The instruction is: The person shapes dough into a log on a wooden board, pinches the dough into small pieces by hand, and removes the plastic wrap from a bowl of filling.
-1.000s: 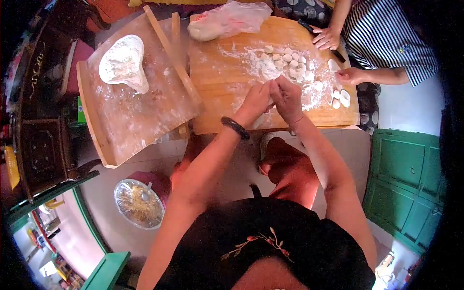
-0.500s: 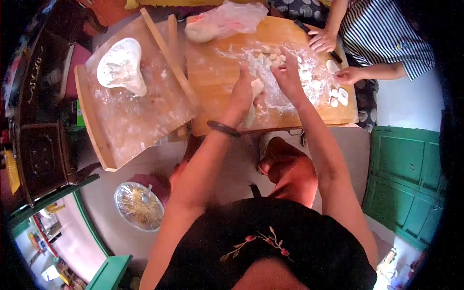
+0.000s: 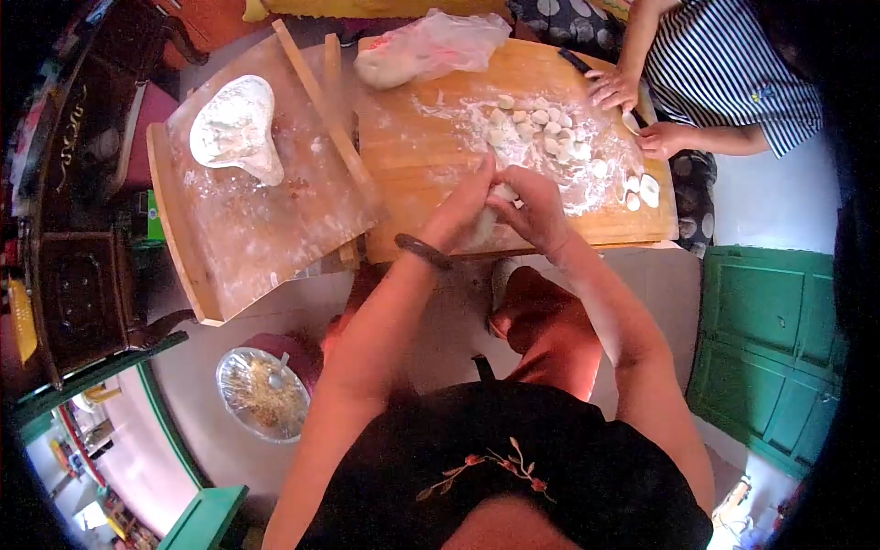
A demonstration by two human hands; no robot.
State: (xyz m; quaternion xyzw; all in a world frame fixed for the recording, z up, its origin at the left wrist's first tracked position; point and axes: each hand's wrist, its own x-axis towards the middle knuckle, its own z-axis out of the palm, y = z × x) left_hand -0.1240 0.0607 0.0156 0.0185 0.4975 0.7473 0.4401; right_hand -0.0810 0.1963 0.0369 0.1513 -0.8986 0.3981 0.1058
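Note:
My left hand (image 3: 466,205) is closed around a pale roll of dough (image 3: 504,192) above the near edge of the wooden board (image 3: 403,183). Against it, my right hand (image 3: 539,209) has its fingers closed on the roll's upper end. Part of the roll is hidden by my fingers. Just beyond my hands, several small dough pieces (image 3: 553,137) lie scattered in loose flour. A few flattened dough rounds (image 3: 649,190) rest near the board's right edge.
Across the board, another person's hands (image 3: 612,90) work with a dark-handled rolling pin (image 3: 573,60) and a dough round (image 3: 631,122). A plastic bag (image 3: 449,44) with dough sits at the back. Left, a floured board (image 3: 302,215) bears a white dish of flour (image 3: 234,128).
My right hand has come down from over the dough pieces to meet my left hand at the dough roll. The other person's dough round now looks tilted near the rolling pin.

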